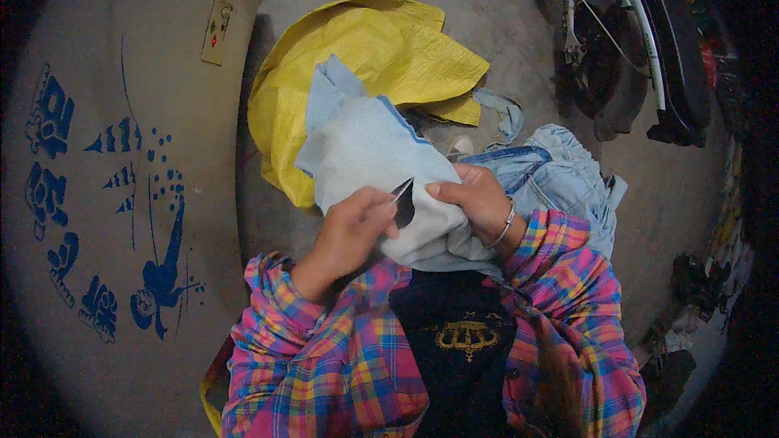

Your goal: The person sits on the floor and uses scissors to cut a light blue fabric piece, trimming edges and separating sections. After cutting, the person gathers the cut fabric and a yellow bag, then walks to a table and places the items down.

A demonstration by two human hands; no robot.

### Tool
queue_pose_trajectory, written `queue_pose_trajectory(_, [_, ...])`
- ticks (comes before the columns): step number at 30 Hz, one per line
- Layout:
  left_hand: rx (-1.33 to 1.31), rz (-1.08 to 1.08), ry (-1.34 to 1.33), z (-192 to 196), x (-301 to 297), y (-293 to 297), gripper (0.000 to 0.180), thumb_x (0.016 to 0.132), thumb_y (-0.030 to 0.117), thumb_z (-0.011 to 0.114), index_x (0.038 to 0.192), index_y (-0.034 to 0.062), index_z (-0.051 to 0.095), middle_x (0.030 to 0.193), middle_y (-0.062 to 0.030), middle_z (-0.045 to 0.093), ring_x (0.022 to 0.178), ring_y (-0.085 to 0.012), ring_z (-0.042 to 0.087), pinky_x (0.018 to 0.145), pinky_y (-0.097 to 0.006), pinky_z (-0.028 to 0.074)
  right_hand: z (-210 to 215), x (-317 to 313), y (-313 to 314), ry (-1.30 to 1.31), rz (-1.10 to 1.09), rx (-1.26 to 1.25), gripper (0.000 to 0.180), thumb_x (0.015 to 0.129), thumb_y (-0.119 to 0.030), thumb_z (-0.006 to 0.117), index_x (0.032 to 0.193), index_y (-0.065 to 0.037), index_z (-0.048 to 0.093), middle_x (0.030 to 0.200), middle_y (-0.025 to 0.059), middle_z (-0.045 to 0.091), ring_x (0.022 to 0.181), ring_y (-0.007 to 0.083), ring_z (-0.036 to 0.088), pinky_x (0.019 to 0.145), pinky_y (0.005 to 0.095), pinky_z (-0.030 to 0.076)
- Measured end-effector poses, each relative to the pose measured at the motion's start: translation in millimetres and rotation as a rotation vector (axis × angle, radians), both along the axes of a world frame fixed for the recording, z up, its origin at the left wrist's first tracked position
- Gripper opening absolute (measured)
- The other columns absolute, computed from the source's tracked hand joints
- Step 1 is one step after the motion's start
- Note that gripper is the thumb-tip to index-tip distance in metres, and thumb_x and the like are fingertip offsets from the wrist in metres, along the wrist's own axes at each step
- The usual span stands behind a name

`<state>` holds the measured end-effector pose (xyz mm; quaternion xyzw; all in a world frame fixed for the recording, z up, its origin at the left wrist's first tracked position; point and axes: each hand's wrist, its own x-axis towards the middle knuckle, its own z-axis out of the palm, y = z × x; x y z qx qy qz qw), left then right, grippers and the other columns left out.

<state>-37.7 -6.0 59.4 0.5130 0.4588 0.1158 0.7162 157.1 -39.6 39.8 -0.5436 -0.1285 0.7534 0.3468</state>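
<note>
A pale blue denim piece (369, 134), its whitish side up, lies bunched across my lap and reaches forward. My right hand (479, 199) grips its right side, thumb on top and fingers tucked beneath. My left hand (357, 223) is closed in a pinch at a dark gap (404, 204) in the cloth. A thin light line, possibly a thread or the cloth's edge, runs from those fingertips across the gap; what they pinch is too small to make out.
A yellow woven sack (284, 105) spreads on the floor ahead. Blue jeans (560, 182) lie heaped to my right. A large tan panel (187, 219) with dark blue markings stands on my left. At the far right is a scooter-like vehicle (649, 40).
</note>
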Motion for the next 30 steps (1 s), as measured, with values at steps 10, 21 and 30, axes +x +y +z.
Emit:
queue_pose_trajectory(10, [-0.055,-0.026,-0.003,8,-1,8,0.018,0.083,0.016,0.047,0.090,-0.0010,0.050,0.069,-0.0044,0.054,0.066,-0.0088,0.051,0.060,-0.021,0.040,0,-2,0,0.032,-0.008,-0.009,0.026,0.072,-0.007,0.060,0.095,0.004,0.053,0.085,0.0096,0.060,0.069,0.0142,0.057,0.063,0.0250,0.046])
queue_pose_trajectory(21, [0.064,-0.055,-0.011,0,5,9,0.020,0.084,0.019,0.046,0.088,-0.0005,0.051,0.065,-0.0030,0.054,0.062,-0.0077,0.050,0.059,-0.021,0.039,2,-3,-1,0.031,-0.012,0.024,0.022,0.072,-0.012,0.060,0.090,-0.001,0.058,0.079,0.0048,0.060,0.063,0.0104,0.056,0.056,0.0231,0.045])
queue_pose_trajectory(30, [-0.068,-0.051,-0.022,3,3,8,0.019,0.085,0.017,0.045,0.088,0.0000,0.051,0.068,-0.0035,0.054,0.066,-0.0079,0.050,0.061,-0.021,0.040,1,0,-2,0.009,0.034,0.005,0.025,0.071,-0.008,0.061,0.092,0.003,0.055,0.082,0.0077,0.060,0.066,0.0124,0.057,0.061,0.0231,0.045])
